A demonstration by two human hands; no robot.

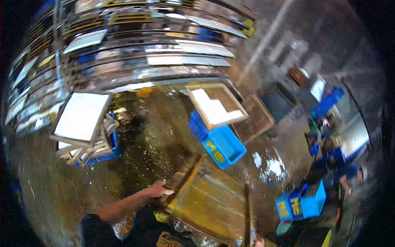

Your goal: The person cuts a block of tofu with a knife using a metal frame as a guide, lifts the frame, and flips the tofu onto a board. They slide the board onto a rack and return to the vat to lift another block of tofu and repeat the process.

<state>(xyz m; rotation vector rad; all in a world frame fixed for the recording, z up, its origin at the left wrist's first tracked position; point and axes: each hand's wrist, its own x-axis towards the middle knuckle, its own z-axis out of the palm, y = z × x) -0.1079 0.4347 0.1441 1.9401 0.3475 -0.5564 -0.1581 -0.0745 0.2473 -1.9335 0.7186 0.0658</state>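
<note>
A wide yellow-brown tray (214, 201) with dark wooden side rails is held low in front of my body, tilted and wet-looking. My left hand (159, 190) is closed on its left rail, thumb over the top. At the bottom edge of the view, a small part of my right hand (259, 243) shows against the lower end of the right rail; the rest is cut off. Just beyond the tray stands a blue crate (225, 147) with yellow letters. A wooden-framed tray (217, 105) with a partly white surface rests above the blue crates.
To the left, wooden frames (82, 117) with a white top are stacked on a blue crate (108, 152). Racks (164, 53) holding white panels run along the back. On the right are more blue crates (296, 206), a dark barrel (279, 101) and another person (352, 177). The floor (154, 136) is wet.
</note>
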